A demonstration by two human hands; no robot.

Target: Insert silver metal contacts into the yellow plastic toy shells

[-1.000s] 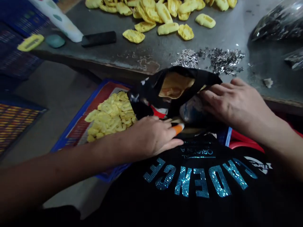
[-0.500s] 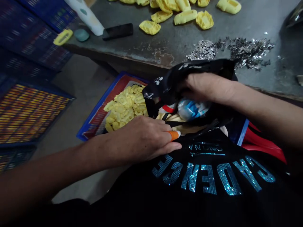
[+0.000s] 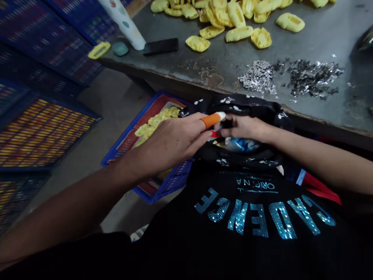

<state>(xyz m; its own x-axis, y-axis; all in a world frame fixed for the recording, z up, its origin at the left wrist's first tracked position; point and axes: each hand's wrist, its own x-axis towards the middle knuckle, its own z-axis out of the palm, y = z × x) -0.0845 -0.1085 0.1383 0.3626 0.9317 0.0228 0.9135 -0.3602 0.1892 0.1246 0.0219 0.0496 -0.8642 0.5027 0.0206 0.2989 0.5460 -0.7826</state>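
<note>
A black bag (image 3: 250, 107) with small white prints rests on my lap against the table edge. My left hand (image 3: 175, 138), an orange cot on its forefinger, has its fingers drawn together at the bag's opening beside something red. My right hand (image 3: 243, 126) is inside the opening with its fingers pinched. What either hand grips is too hidden to name. A blue and white packet (image 3: 240, 144) shows inside the bag under my right hand.
A blue crate (image 3: 125, 142) of yellow plastic parts sits on the floor at my left. The grey table (image 3: 305, 42) carries a heap of yellow parts (image 3: 230, 15), silvery scraps (image 3: 288, 74), a black bar (image 3: 160, 46) and a white bottle (image 3: 125, 21). Stacked blue crates (image 3: 40, 128) stand further left.
My left hand has risen from my lap to the bag's opening. My right hand has slid left and deeper into the bag, meeting the left one. The bag's mouth has narrowed.
</note>
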